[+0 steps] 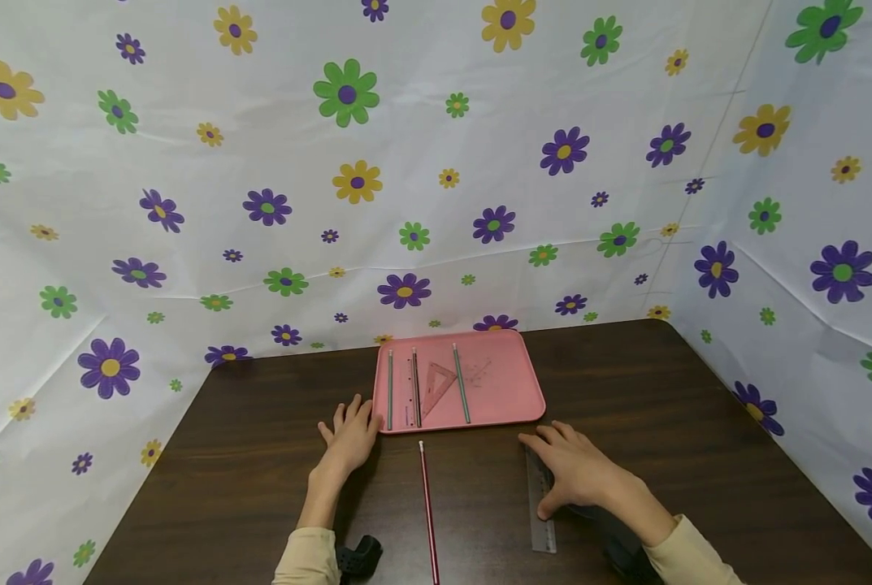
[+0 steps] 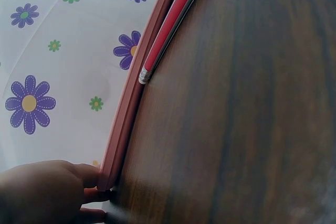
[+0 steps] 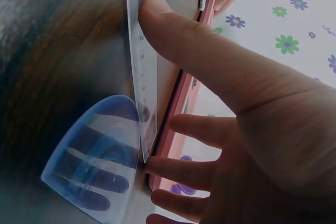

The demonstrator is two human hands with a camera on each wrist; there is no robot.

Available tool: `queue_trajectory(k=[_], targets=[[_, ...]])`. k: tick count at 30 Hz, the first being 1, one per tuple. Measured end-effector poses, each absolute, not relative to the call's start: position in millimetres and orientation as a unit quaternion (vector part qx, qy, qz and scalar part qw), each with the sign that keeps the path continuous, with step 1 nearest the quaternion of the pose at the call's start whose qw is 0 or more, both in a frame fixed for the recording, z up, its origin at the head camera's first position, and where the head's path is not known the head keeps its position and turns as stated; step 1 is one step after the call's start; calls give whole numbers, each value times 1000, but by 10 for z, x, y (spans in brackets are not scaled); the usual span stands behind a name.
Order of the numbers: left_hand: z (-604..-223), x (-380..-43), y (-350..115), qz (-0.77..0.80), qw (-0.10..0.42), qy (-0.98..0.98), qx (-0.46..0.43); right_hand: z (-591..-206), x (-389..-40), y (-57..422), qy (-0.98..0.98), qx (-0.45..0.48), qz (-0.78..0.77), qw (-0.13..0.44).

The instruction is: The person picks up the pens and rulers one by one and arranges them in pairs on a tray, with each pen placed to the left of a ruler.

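My left hand (image 1: 351, 439) touches the left front corner of the pink tray (image 1: 509, 398), fingers extended; in the left wrist view its fingertips meet the tray's rim (image 2: 118, 145). The right hand (image 1: 582, 467) spreads over a clear ruler (image 1: 543, 520) lying on the table. In the right wrist view the thumb lies against the ruler (image 3: 144, 66), while the other fingers reach past its end, near the tray. Beside the ruler is a blue see-through plastic piece (image 3: 100, 150) with a curved edge, mostly hidden by the hand in the head view.
Between the hands a red pencil (image 1: 428, 512) lies on the dark wooden table (image 1: 245, 463). The tray bears a green pencil (image 1: 390, 390), a dark pencil (image 1: 416, 386), a clear ruler (image 1: 409, 398), a set square (image 1: 438, 388) and another green pencil (image 1: 461, 382). A flowered sheet (image 1: 421, 162) hangs behind.
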State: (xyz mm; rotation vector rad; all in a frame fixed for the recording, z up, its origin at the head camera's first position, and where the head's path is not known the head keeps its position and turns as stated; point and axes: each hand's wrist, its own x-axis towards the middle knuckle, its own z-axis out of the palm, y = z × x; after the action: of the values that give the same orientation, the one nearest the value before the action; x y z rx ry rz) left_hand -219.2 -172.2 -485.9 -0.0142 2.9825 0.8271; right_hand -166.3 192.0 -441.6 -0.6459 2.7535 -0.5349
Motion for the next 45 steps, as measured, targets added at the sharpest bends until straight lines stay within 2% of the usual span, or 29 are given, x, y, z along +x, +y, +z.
queue_trajectory(k=[7, 19, 28, 37, 45], targets=[[-4858, -2195, -1738, 272, 23, 962, -4, -4411, -1684, 1895, 951, -235, -164, 111], [-4855, -2194, -1721, 277, 27, 961, -2, -4454, -1757, 1912, 952, -223, -171, 117], [-4879, -2200, -1732, 263, 23, 964, 5, -4500, -1760, 1866, 942, -189, -249, 122], [-4886, -2206, -1738, 262, 21, 965, 2, -4474, -1780, 1846, 932, -192, -290, 99], [-4892, -2209, -1746, 264, 22, 964, 6, -4421, -1758, 1825, 908, -187, -343, 152]])
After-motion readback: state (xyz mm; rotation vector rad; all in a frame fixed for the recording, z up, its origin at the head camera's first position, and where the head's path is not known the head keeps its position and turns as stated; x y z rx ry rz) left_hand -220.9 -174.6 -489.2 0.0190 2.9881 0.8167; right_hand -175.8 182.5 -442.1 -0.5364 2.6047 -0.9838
